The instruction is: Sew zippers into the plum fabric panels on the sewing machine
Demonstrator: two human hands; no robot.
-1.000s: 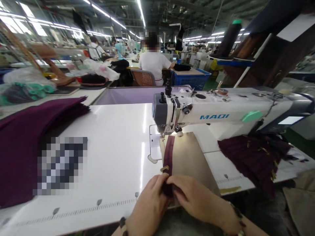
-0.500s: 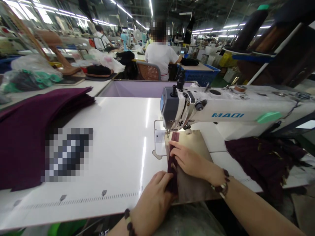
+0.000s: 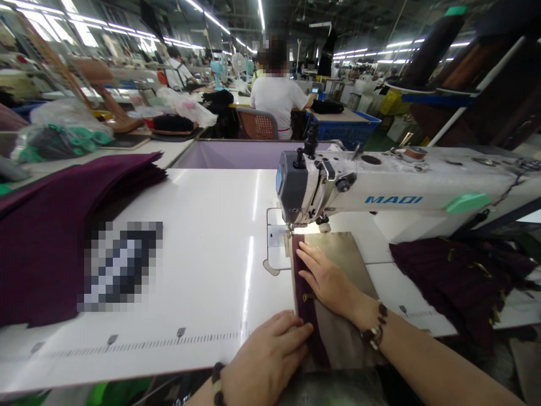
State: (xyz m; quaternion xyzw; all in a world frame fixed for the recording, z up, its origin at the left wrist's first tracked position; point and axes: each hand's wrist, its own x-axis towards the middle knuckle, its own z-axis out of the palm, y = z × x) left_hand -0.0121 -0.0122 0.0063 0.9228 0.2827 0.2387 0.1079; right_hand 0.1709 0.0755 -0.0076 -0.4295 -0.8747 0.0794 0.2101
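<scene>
A burgundy zipper strip (image 3: pixel 307 307) with a brass-coloured pull lies along the left edge of a beige fabric panel (image 3: pixel 349 262), under the sewing machine head (image 3: pixel 302 189). My right hand (image 3: pixel 327 276) rests flat on strip and panel just in front of the presser foot, its fingers stretched out and slightly apart. Nearer the table's front edge, my left hand (image 3: pixel 274 349) has its fingers closed at the strip's left edge, thumb side partly hidden. The strip's far end reaches the needle area; the stitch point itself is too small to make out.
A stack of burgundy fabric (image 3: pixel 46 237) lies at the left, beside a pixelated object (image 3: pixel 122 268). Burgundy pieces with brass-coloured zipper pulls (image 3: pixel 452 276) are heaped at the right. Thread cones (image 3: pixel 439 53) stand behind the machine. A person in white (image 3: pixel 276 98) sits ahead.
The strip and panel have shifted toward me, away from the needle. My left hand has moved down with the edge, and my right hand has slid slightly right and flattened.
</scene>
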